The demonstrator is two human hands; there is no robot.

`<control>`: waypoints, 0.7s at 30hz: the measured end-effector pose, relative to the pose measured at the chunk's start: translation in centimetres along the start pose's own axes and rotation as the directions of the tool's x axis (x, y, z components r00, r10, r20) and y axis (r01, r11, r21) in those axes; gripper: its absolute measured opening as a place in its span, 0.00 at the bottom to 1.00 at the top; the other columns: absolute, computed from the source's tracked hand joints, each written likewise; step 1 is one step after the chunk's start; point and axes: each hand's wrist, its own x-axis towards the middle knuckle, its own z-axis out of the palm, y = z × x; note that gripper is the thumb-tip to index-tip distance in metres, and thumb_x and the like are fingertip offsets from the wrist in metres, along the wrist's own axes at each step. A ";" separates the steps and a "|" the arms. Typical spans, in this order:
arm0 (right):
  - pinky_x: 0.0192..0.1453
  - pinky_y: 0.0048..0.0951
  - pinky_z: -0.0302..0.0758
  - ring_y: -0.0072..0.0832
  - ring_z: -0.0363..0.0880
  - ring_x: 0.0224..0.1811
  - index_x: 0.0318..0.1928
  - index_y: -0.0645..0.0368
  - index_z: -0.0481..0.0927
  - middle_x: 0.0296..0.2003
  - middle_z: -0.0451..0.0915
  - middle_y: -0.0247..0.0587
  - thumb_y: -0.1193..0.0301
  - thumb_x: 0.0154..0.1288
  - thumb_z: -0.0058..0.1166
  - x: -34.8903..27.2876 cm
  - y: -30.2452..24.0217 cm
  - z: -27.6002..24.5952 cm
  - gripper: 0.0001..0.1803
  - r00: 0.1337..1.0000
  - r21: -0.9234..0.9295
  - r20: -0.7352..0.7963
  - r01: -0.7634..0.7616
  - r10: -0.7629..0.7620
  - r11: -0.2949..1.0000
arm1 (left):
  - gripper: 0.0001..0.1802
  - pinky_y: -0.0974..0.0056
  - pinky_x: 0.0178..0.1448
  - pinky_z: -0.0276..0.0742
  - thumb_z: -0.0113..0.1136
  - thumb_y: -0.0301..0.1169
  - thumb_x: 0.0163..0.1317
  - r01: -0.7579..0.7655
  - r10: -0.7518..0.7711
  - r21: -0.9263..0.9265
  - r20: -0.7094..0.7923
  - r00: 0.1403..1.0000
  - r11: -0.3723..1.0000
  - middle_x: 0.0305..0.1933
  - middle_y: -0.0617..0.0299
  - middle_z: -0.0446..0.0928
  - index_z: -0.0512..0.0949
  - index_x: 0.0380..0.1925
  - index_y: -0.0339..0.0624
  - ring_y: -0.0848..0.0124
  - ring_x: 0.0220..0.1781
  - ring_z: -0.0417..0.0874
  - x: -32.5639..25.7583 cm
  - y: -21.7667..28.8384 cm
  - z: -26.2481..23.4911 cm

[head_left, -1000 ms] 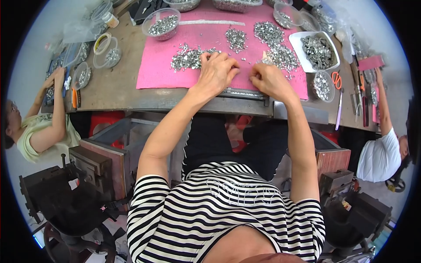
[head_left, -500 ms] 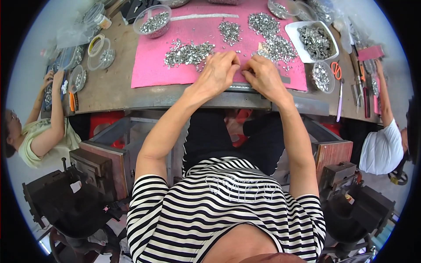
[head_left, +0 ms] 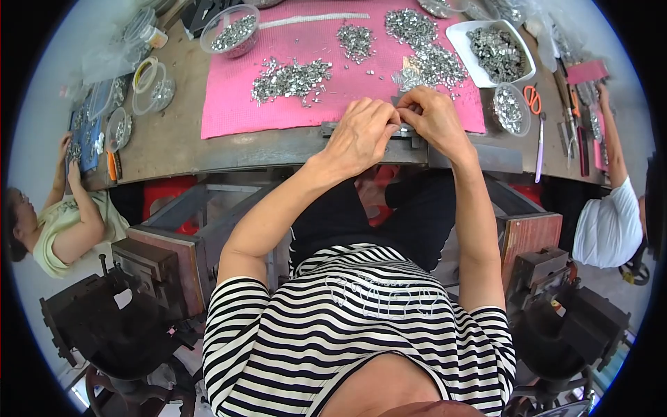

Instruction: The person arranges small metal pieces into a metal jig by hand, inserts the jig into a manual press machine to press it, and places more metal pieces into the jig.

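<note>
My left hand (head_left: 361, 135) is bent over a narrow dark metal bar (head_left: 328, 129) at the near edge of a pink mat (head_left: 229, 104). Its thumb and forefinger are pressed together above the bar. Beside it my right hand (head_left: 439, 121) is also closed in a pinch, its fingertips almost meeting the left ones. Whatever sits between the fingertips is too small to make out. Small shiny pieces show along the bar between the hands. Just beyond them lie heaps of small silvery metal pieces (head_left: 292, 78), with another heap (head_left: 441, 66) behind my right hand.
A white tray (head_left: 456, 35) and a clear tub (head_left: 528, 115) of metal pieces stand right, near orange-handled scissors (head_left: 533, 99) and a purple-handled tool (head_left: 540, 156). Another round tub (head_left: 206, 42) sits far left on the mat. Co-workers sit at both sides.
My left hand has come nearer and to the right, showing more of the metal bar. My right hand has shifted slightly right. The left co-worker's hands have moved nearer.
</note>
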 end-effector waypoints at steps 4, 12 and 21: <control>0.39 0.40 0.79 0.41 0.85 0.33 0.35 0.66 0.83 0.32 0.84 0.48 0.74 0.60 0.65 0.0 0.3 0.0 0.07 0.999 -0.023 -0.016 0.029 -0.029 0.999 | 0.07 0.55 0.48 0.71 0.64 0.22 0.60 -0.027 0.028 0.029 -0.013 1.000 0.999 0.35 0.56 0.76 0.76 0.37 0.38 0.56 0.39 0.77 0.0 0.2 0.0; 0.36 0.36 0.78 0.39 0.85 0.31 0.37 0.66 0.81 0.30 0.84 0.48 0.75 0.64 0.63 -1.1 0.4 0.2 0.06 0.990 0.095 -0.137 -0.030 0.043 0.995 | 0.10 0.54 0.49 0.75 0.68 0.24 0.57 -0.060 0.062 0.219 -0.001 0.998 0.974 0.37 0.56 0.78 0.77 0.37 0.38 0.56 0.39 0.79 -0.3 1.5 0.2; 0.42 0.29 0.78 0.27 0.83 0.34 0.40 0.65 0.81 0.35 0.85 0.41 0.74 0.70 0.61 -4.6 -1.1 2.6 0.06 0.951 0.379 -0.279 -0.014 0.129 0.925 | 0.26 0.47 0.57 0.70 0.70 0.30 0.57 -0.032 0.067 0.252 -0.134 0.989 0.967 0.45 0.55 0.80 0.78 0.58 0.41 0.57 0.48 0.78 -2.3 1.0 -0.4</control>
